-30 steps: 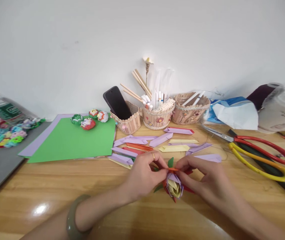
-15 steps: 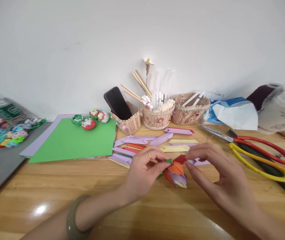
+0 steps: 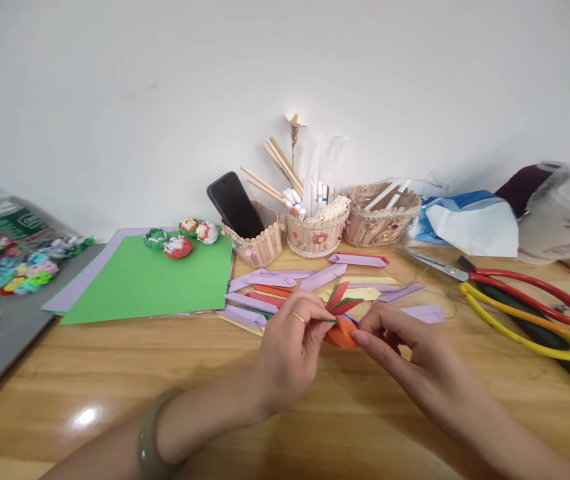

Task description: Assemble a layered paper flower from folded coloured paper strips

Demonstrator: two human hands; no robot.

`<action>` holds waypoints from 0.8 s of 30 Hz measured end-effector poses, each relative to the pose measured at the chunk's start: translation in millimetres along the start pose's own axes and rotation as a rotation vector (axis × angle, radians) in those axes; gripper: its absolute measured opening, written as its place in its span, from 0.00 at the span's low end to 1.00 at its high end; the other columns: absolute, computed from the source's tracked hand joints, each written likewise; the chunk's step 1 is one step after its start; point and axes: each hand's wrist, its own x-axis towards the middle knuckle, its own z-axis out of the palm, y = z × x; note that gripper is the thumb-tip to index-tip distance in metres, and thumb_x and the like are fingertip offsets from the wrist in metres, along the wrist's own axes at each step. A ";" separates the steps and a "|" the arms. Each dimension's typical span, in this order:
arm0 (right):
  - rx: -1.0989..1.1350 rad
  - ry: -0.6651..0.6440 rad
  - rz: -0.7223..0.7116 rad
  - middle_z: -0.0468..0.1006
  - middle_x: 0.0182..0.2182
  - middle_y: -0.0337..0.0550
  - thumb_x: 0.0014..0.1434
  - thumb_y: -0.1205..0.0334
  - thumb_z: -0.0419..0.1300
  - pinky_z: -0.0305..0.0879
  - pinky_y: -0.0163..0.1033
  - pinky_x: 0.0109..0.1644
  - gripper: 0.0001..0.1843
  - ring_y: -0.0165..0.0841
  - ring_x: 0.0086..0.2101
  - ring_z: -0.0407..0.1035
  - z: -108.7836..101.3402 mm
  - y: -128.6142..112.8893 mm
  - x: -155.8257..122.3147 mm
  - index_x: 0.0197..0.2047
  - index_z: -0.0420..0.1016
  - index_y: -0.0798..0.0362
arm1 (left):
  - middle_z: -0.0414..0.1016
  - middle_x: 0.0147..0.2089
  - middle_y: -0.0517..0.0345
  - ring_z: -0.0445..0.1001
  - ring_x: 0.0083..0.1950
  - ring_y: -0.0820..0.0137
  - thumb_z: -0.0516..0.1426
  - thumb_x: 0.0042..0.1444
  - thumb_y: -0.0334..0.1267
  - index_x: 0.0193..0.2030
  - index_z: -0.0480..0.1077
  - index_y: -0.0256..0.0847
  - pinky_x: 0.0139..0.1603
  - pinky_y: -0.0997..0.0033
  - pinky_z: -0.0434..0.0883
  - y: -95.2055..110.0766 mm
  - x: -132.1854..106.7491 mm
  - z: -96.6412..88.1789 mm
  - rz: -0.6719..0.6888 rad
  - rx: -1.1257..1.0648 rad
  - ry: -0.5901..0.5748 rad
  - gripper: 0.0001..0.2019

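Observation:
Between my two hands is a small folded-paper flower (image 3: pixel 342 333), orange on the side that shows, with red and green pointed pieces sticking up at its top. My left hand (image 3: pixel 295 347) pinches it at the left between thumb and fingertips. On its right side, the thumb and index finger of my right hand (image 3: pixel 405 340) press together on the orange paper. Fingers cover part of the flower. Just behind my hands lie several folded paper strips (image 3: pixel 322 277) in purple, yellow, red and green.
Red-and-yellow-handled scissors (image 3: pixel 525 300) lie at right. Green paper (image 3: pixel 155 287) carries several small paper balls (image 3: pixel 178 247). Along the wall stand three stick baskets (image 3: pixel 317 237), one holding a phone (image 3: pixel 235 203). Colourful beads or flowers (image 3: pixel 9 267) rest at left on a grey surface.
The flower has been turned, so its red and green tips now point up and away instead of its purple-yellow end facing me. My right hand has moved in and closed on the orange paper.

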 end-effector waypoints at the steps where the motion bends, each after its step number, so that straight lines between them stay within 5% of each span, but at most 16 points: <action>1: -0.005 -0.003 0.001 0.67 0.21 0.37 0.60 0.55 0.50 0.57 0.33 0.25 0.14 0.29 0.23 0.61 0.1 0.4 0.1 0.26 0.66 0.51 | 0.65 0.36 0.55 0.66 0.39 0.71 0.48 0.58 0.27 0.37 0.63 0.39 0.37 0.73 0.66 -0.9 -0.2 0.6 -0.026 -0.013 0.005 0.05; 15: -0.048 -0.023 -0.020 0.65 0.21 0.36 0.60 0.56 0.49 0.56 0.33 0.24 0.13 0.29 0.23 0.59 0.4 6.2 2.3 0.25 0.63 0.51 | 0.61 0.33 0.58 0.62 0.33 0.72 0.46 0.61 0.43 0.34 0.58 0.42 0.37 0.71 0.63 2.2 2.8 0.1 -0.435 -0.346 -0.103 0.09; 24: -0.155 0.020 -0.137 0.65 0.20 0.36 0.61 0.59 0.50 0.55 0.33 0.23 0.12 0.28 0.21 0.58 -2.0 8.0 -0.8 0.26 0.63 0.51 | 0.61 0.33 0.58 0.61 0.35 0.72 0.47 0.60 0.43 0.35 0.58 0.41 0.39 0.71 0.62 1.2 4.0 0.3 -0.464 -0.445 -0.056 0.08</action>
